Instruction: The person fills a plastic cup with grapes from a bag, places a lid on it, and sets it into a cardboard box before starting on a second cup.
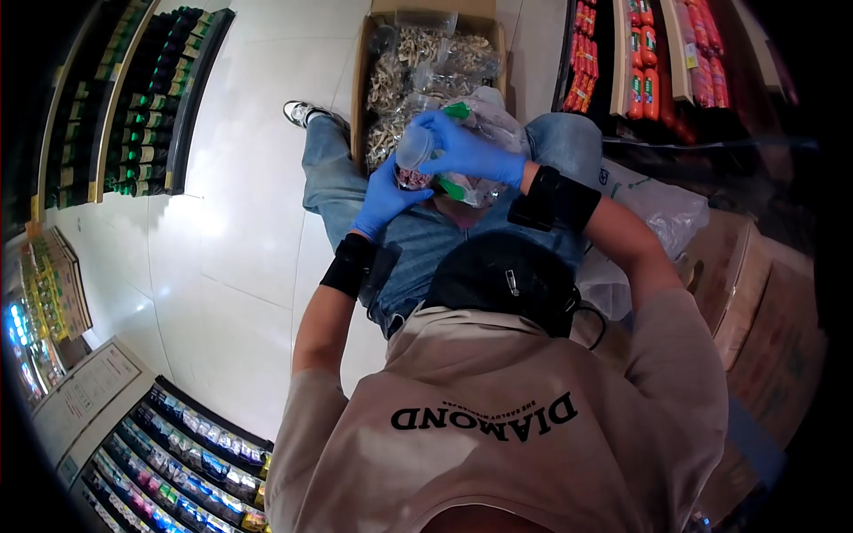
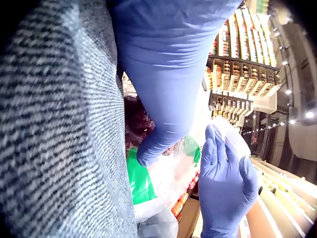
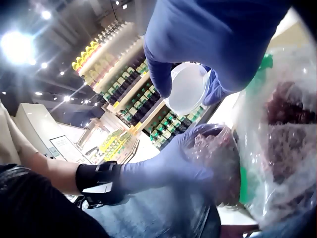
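My gloved left hand (image 1: 388, 197) grips a clear, round container (image 3: 218, 161) of dark reddish dried pieces, thumb and fingers around its side. Just above its mouth, my gloved right hand (image 1: 464, 151) pinches a small translucent plastic cup (image 3: 185, 89) by its sides. The cup is tilted, and its inside looks pale in the right wrist view. Against the lap lies a large clear plastic bag (image 1: 499, 133) with green patches, holding more of the dark reddish pieces (image 3: 290, 148). In the left wrist view, the left hand covers much of the container.
Between the feet stands a cardboard box (image 1: 358, 98) holding several clear bags of dried brown pieces (image 1: 435, 49). A white plastic bag (image 1: 653, 209) and brown cartons (image 1: 724, 275) are at the right. Shelves of dark bottles (image 1: 147, 115) and red packages (image 1: 647, 71) flank the aisle.
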### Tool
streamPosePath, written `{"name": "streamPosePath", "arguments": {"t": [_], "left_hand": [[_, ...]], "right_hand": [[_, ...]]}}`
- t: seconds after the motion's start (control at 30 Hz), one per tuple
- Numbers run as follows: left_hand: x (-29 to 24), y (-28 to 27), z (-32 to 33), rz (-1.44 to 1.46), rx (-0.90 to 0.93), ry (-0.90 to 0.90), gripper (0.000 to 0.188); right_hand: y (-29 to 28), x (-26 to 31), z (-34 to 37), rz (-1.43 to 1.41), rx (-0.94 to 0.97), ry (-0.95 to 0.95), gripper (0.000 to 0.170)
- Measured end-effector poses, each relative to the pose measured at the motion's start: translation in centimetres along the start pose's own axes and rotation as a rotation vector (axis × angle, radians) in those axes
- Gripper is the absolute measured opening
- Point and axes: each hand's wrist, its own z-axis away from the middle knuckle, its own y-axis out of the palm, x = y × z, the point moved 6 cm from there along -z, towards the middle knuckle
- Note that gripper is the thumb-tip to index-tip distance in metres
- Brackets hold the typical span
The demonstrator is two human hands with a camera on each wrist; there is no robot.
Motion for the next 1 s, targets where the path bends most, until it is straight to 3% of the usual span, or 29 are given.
{"name": "streamPosePath", "arguments": {"t": [0.17, 0.3, 0.37, 0.47, 1.0], "left_hand": [[0.0, -0.2, -0.1, -0.049, 0.003, 0.013, 0.080], [-0.5, -0.2, -0.1, -0.129, -0.020, 0.068, 0.079], [-0.5, -0.3, 0.0, -0.129, -0.026, 0.069, 0.079], [-0.2, -0.4, -0.1, -0.125, -0.041, 0.065, 0.079], [-0.4, -0.3, -0.1, -0.110, 0.001, 0.049, 0.081]], "right_hand": [[2.1, 0.3, 1.0, 0.205, 0.079, -0.044, 0.075], [2.2, 0.2, 1.0, 0.273, 0.048, -0.063, 0.080], [2.2, 0.6, 1.3, 0.485, 0.005, -0.166, 0.084], [2.0, -0.1, 1.1, 0.595, 0.006, -0.166, 0.086], [2.1, -1.1, 0.5, 0.663, 0.017, -0.084, 0.080]]}}
